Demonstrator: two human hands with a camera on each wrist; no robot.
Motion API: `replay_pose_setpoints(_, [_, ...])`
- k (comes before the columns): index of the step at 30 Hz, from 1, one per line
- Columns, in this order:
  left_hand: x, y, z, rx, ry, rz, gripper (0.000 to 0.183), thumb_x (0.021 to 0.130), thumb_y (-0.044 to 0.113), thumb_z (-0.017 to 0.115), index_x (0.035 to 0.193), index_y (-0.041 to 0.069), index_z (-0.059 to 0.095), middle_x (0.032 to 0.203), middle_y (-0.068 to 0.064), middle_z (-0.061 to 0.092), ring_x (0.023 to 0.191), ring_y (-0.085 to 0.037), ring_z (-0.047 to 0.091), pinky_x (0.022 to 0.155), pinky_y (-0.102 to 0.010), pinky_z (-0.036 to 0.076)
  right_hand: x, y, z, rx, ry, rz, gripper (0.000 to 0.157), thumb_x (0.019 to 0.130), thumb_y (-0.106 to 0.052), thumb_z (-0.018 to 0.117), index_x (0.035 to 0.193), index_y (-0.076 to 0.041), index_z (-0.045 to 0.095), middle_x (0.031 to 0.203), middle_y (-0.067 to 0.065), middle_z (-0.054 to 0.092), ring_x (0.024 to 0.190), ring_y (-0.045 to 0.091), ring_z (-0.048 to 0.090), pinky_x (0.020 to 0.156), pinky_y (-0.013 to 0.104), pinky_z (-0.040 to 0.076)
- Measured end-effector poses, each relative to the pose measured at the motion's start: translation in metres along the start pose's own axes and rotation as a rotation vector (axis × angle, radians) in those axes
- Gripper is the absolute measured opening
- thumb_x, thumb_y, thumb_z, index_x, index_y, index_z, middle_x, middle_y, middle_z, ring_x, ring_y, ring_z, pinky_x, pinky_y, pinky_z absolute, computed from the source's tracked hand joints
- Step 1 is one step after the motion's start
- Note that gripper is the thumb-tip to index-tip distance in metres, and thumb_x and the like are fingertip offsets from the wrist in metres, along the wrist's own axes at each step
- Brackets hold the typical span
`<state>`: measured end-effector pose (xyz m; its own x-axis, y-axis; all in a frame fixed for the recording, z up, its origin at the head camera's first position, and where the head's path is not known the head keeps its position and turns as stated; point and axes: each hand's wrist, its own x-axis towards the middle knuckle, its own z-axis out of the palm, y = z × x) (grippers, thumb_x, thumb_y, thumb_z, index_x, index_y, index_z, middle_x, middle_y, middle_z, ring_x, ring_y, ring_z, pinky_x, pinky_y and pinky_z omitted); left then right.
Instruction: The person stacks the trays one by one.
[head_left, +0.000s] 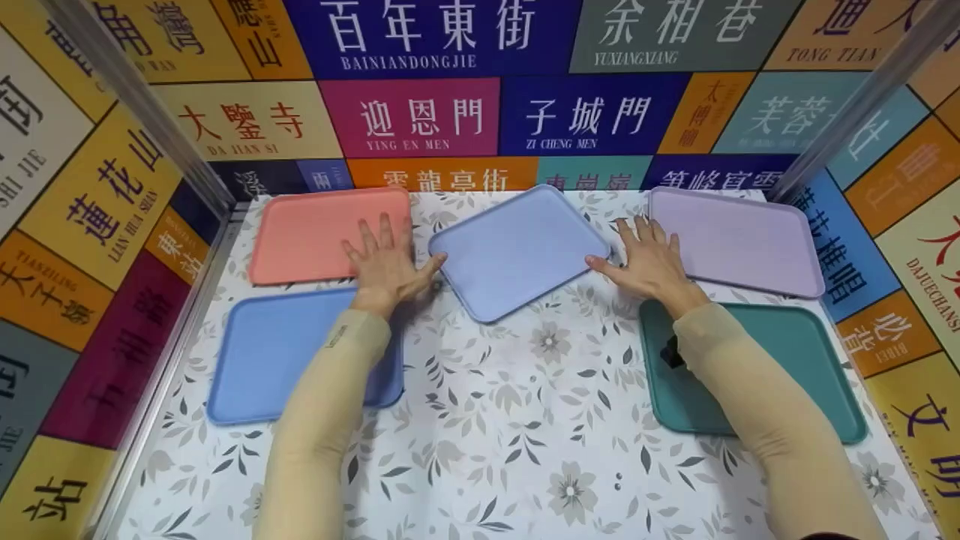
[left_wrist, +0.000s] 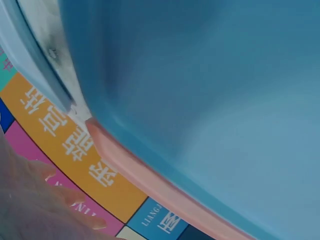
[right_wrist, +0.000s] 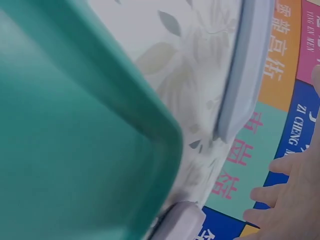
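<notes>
A periwinkle tray (head_left: 525,251) lies turned at an angle at the back middle of the table. My left hand (head_left: 386,266) spreads its fingers over the coral tray (head_left: 300,236), its thumb at the periwinkle tray's left edge. On the other side, my right hand (head_left: 649,259) has its thumb at that tray's right edge, with fingers spread beside the lilac tray (head_left: 750,240). Whether the thumbs press the rim is hard to tell. Below the forearms lie a blue tray (head_left: 262,360) and a green tray (head_left: 795,367), each partly covered by a sleeve.
A white tablecloth (head_left: 510,427) with grey flowers and leaves covers the table. Colourful panels with Chinese lettering (head_left: 409,116) stand behind and at both sides, with clear posts at the corners. A small black object (head_left: 673,352) shows beside the right wrist.
</notes>
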<state>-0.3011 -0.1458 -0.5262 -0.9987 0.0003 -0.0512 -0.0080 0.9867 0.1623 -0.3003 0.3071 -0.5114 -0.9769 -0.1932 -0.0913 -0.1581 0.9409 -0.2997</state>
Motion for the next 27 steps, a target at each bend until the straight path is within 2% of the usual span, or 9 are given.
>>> replay_pose_setpoints(5, [-0.001, 0.005, -0.007, -0.088, 0.003, 0.012, 0.113, 0.098, 0.093, 0.037, 0.183, 0.024, 0.007, 0.189, -0.025, 0.002, 0.173, -0.06, 0.0, 0.134, -0.087, 0.006, -0.001, -0.002, -0.008, 0.085, -0.012, 0.005, 0.114, 0.102, -0.086, 0.049, 0.179, -0.006, 0.022, 0.185, 0.033, 0.015, 0.171, 0.06, 0.011, 0.136, 0.082, 0.008])
replay_pose_setpoints(7, [0.0, 0.008, -0.011, -0.137, 0.011, 0.016, 0.112, 0.1, 0.09, 0.041, 0.183, 0.022, 0.01, 0.188, -0.029, 0.006, 0.173, -0.06, 0.003, 0.136, -0.084, 0.012, -0.001, -0.004, -0.012, 0.135, -0.026, 0.011, 0.113, 0.103, -0.084, 0.051, 0.179, -0.006, 0.022, 0.185, 0.032, 0.015, 0.172, 0.059, 0.011, 0.138, 0.08, 0.011])
replay_pose_setpoints(10, [0.0, 0.013, -0.018, -0.219, 0.043, 0.017, 0.107, 0.102, 0.081, 0.051, 0.181, 0.017, 0.019, 0.184, -0.032, 0.022, 0.17, -0.06, 0.02, 0.134, -0.078, 0.029, 0.0, -0.005, -0.02, 0.206, -0.048, 0.023, 0.11, 0.104, -0.079, 0.055, 0.179, -0.007, 0.022, 0.186, 0.031, 0.014, 0.172, 0.058, 0.011, 0.138, 0.079, 0.014])
replay_pose_setpoints(12, [0.001, 0.016, -0.022, -0.267, 0.068, 0.012, 0.102, 0.103, 0.074, 0.058, 0.18, 0.015, 0.026, 0.178, -0.032, 0.035, 0.163, -0.057, 0.035, 0.128, -0.074, 0.043, 0.001, -0.006, -0.026, 0.245, -0.058, 0.034, 0.107, 0.104, -0.077, 0.057, 0.179, -0.008, 0.024, 0.186, 0.03, 0.015, 0.173, 0.056, 0.013, 0.138, 0.078, 0.016])
replay_pose_setpoints(15, [0.001, 0.02, -0.028, -0.338, 0.099, -0.009, 0.092, 0.104, 0.062, 0.066, 0.175, 0.012, 0.036, 0.167, -0.03, 0.049, 0.149, -0.052, 0.053, 0.119, -0.069, 0.053, 0.006, -0.007, -0.034, 0.28, -0.065, 0.049, 0.104, 0.104, -0.071, 0.063, 0.178, -0.007, 0.026, 0.185, 0.031, 0.019, 0.171, 0.057, 0.018, 0.137, 0.078, 0.02])
replay_pose_setpoints(19, [0.002, 0.023, -0.034, -0.443, 0.109, -0.047, 0.078, 0.106, 0.05, 0.069, 0.168, 0.008, 0.048, 0.161, -0.025, 0.06, 0.144, -0.047, 0.063, 0.121, -0.062, 0.054, 0.015, -0.008, -0.041, 0.356, -0.072, 0.09, 0.097, 0.104, -0.058, 0.071, 0.176, -0.007, 0.032, 0.183, 0.029, 0.028, 0.164, 0.056, 0.036, 0.132, 0.073, 0.037])
replay_pose_setpoints(22, [0.003, 0.024, -0.037, -0.532, 0.091, -0.081, 0.065, 0.107, 0.042, 0.069, 0.159, 0.004, 0.058, 0.153, -0.021, 0.069, 0.139, -0.04, 0.068, 0.12, -0.055, 0.055, 0.022, -0.009, -0.042, 0.474, -0.095, 0.145, 0.091, 0.104, -0.049, 0.077, 0.174, -0.007, 0.037, 0.181, 0.028, 0.033, 0.157, 0.053, 0.049, 0.123, 0.066, 0.052])
replay_pose_setpoints(27, [0.003, 0.029, -0.037, -0.73, -0.01, -0.174, 0.048, 0.107, 0.029, 0.07, 0.146, 0.001, 0.068, 0.139, -0.021, 0.074, 0.12, -0.035, 0.076, 0.097, -0.044, 0.069, 0.031, -0.006, -0.04, 0.658, -0.135, 0.246, 0.082, 0.104, -0.038, 0.08, 0.17, -0.005, 0.042, 0.177, 0.028, 0.037, 0.151, 0.046, 0.055, 0.102, 0.044, 0.069])
